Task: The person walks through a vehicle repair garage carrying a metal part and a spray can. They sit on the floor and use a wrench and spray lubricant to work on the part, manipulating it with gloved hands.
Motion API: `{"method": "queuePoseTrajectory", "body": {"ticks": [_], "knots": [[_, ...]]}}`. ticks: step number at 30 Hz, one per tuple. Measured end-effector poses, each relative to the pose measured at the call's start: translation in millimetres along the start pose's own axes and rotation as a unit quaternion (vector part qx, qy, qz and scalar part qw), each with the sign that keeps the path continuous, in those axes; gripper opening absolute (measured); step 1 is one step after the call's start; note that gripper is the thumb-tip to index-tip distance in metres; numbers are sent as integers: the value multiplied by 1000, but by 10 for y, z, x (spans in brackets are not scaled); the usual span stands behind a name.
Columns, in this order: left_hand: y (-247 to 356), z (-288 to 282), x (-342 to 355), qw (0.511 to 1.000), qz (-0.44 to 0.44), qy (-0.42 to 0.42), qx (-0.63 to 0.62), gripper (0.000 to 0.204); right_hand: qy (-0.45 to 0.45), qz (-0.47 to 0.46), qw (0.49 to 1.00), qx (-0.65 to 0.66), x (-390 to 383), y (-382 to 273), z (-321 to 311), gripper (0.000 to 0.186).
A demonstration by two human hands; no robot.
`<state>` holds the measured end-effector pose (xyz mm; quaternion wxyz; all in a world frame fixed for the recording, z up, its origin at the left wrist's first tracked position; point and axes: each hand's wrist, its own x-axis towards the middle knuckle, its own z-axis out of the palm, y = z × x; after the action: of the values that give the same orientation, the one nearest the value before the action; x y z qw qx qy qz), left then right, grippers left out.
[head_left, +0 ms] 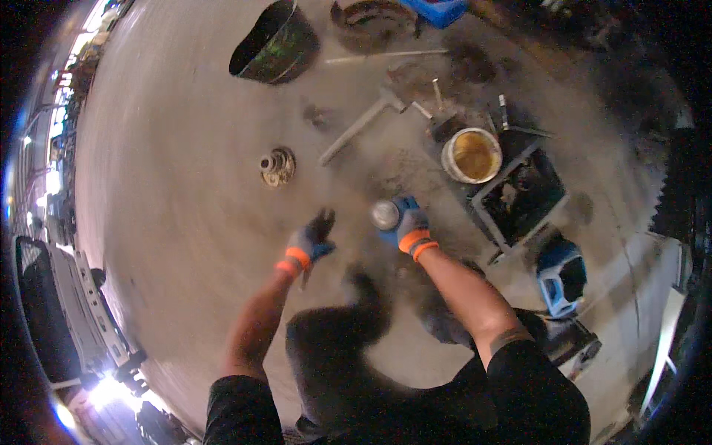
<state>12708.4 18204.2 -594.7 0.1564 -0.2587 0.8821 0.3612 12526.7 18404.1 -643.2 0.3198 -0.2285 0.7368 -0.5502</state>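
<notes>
Both my hands wear blue-grey work gloves with orange cuffs. My right hand (pixel 411 222) is closed round the side of a round, silver-grey can (pixel 384 215), seen from its end above the floor. My left hand (pixel 311 237) is to the left of it, fingers stretched and thumb apart, with dark fingertips. A narrow blurred shape shows just below that hand; I cannot make out what it is. Farther off to the left, a greasy flanged metal hub (pixel 277 166) stands on the floor, touched by neither hand.
A hammer (pixel 360 133) lies ahead on the concrete floor. To the right are a white bucket (pixel 472 156) with yellowish-brown contents, a black tray (pixel 486 211) of dark parts and a blue container (pixel 561 278). A dark open drum (pixel 276 44) and a curved rusty part (pixel 374 22) are at the far side.
</notes>
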Motion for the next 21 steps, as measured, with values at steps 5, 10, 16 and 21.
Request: {"method": "queuePoseTrajectory", "body": {"ticks": [5,10,16,21], "knots": [[-1030,625,234,992,62,68,-91,59,-50,-129,958,-251,522,556,940,66],[-1928,1087,442,981,-25,128,-145,43,-53,-206,964,-159,641,686,1257,64],[-2278,1482,563,986,-83,110,-95,39,11,-223,930,-292,442,860,1246,61],[-2823,1803,651,932,-5,306,-193,40,-15,-194,980,-49,456,1069,1291,56]]}}
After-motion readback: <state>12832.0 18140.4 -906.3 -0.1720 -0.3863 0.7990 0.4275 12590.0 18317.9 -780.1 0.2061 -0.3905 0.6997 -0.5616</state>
